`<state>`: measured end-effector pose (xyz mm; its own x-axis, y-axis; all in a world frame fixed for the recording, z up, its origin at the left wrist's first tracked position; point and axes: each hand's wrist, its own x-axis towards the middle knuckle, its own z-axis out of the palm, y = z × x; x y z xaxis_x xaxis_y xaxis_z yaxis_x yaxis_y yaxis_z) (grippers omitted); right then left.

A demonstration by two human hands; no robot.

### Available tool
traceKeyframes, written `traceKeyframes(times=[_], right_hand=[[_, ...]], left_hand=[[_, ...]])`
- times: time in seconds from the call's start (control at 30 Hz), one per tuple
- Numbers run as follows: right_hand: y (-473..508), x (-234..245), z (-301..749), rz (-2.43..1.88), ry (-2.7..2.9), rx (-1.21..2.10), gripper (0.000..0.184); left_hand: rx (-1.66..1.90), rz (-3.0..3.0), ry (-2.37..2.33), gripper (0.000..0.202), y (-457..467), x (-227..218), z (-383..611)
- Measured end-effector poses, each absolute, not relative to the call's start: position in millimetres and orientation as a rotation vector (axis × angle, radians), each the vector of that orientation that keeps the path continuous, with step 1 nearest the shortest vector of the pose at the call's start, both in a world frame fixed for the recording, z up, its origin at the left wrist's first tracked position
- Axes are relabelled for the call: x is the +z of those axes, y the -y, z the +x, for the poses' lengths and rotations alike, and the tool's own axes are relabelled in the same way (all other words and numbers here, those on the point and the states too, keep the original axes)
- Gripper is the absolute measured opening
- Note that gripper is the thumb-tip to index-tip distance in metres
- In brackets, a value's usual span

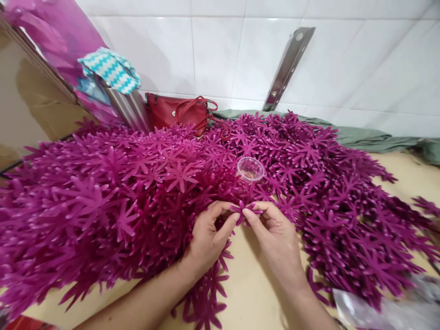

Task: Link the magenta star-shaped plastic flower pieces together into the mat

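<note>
Between my two hands is a small magenta fabric flower [242,208] with narrow petals, held just above the table. My left hand [213,225] pinches its left side between thumb and forefinger. The thumb and forefinger of my right hand [273,229] grip its right side, so the fingertips of both hands nearly meet. Behind the hands, a round clear plastic tub [250,169] sits among the flowers with some small bits in its bottom. What these bits are I cannot make out.
Big heaps of magenta flowers lie to the left [113,192] and right [343,211]. At the back are a red handbag [168,111], a steel flask [127,107] under a turquoise-white cloth [112,68], and green fabric [364,137] along the tiled wall. Clear plastic [381,307] lies front right.
</note>
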<state>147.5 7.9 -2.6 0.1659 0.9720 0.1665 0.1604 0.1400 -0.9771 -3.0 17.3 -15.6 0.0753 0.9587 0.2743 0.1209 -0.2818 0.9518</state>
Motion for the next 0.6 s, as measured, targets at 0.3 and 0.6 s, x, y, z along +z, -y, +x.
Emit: traceKeyframes(times=[0.3,0.6], right_hand=[[-10,31,158,-1.249,1.563,0.196,0.021],[-102,64,160,-1.68,2.411,0.039,0.015]], left_hand=[[1.236,1.726,-1.152,0.01,-9,-6,0],[1.189,1.735,-1.091,0.015,-9,-11,1]])
